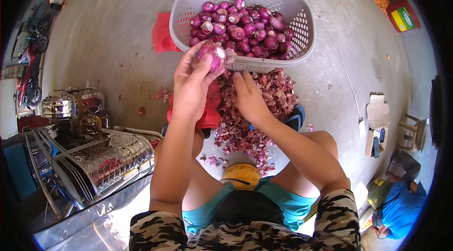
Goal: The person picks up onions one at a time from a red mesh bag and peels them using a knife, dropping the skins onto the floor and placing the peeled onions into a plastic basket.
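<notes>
A red onion [213, 56] with a pale cut end sits in my left hand [189, 83], held between thumb and fingers just in front of the basket [255, 66]. A loose piece of dry skin [230, 56] hangs at the onion's right side. My right hand [251, 100] is below the basket's near rim, its fingers curled together over a heap of onion skins [278, 91]. Whatever those fingers hold, if anything, is hidden. Many purple onions [247, 29] fill the grey perforated basket.
A red net bag [212, 112] lies by my left leg, with red cloth [163, 34] beside the basket. A yellow container [240, 176] stands between my legs. Metal machinery [108, 156] is at left. A person in blue [401, 208] is at lower right, near a cardboard box [377, 114].
</notes>
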`<state>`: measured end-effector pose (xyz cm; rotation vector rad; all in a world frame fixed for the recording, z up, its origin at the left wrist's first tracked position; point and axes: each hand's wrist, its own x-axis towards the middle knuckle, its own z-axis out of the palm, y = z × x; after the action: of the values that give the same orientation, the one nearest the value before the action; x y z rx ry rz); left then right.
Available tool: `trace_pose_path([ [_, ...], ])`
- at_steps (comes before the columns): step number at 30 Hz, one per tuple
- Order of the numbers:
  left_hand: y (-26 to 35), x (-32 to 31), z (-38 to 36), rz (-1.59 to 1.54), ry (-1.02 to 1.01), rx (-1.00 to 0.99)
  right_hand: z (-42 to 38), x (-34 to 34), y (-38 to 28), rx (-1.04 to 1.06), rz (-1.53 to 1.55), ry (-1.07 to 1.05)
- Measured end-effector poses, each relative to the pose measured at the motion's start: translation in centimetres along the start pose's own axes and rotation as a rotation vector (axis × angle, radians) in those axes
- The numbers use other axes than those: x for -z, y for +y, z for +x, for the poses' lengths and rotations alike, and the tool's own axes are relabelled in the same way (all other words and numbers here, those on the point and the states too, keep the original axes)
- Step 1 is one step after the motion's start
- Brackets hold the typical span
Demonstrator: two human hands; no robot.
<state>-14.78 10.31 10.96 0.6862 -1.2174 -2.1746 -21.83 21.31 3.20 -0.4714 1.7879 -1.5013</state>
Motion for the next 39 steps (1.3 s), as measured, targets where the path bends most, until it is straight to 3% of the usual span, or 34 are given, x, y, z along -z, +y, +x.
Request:
trace_pose_path([
  [6,-0.5,0.0,0.2,-0.149,-0.019,0.103,0.1,2.4,-4.4,0.158,0.403,-0.026],
  [8,-0.9,-0.1,0.2,-0.115,-0.001,0.129,0.3,2.7,-5.1,0.286,0.312,0.034],
  [12,-1.4,-0.9,0.2,-0.099,-0.074,0.125,0.7,3.7,-5.2,0.284,0.280,0.079],
  [18,-2.6,-1.9,0.1,-0.010,-0.026,0.094,0.8,3.8,-5.0,0.290,0.247,0.135],
  [22,-2.1,-1.5,0.6,-0.245,-0.045,0.171,1.1,4.2,-5.3,0.334,0.205,0.178],
  [25,-1.7,-1.2,0.7,-0.329,-0.048,0.225,1.4,4.8,-4.9,0.297,0.119,0.150],
  [31,-1.5,0.3,1.1,-0.463,-0.123,0.256,1.7,5.8,-5.1,0.280,-0.560,0.132],
  [39,-0.5,-0.5,1.0,-0.241,-0.028,0.112,1.1,6.1,-5.6,0.378,-0.606,0.086],
])
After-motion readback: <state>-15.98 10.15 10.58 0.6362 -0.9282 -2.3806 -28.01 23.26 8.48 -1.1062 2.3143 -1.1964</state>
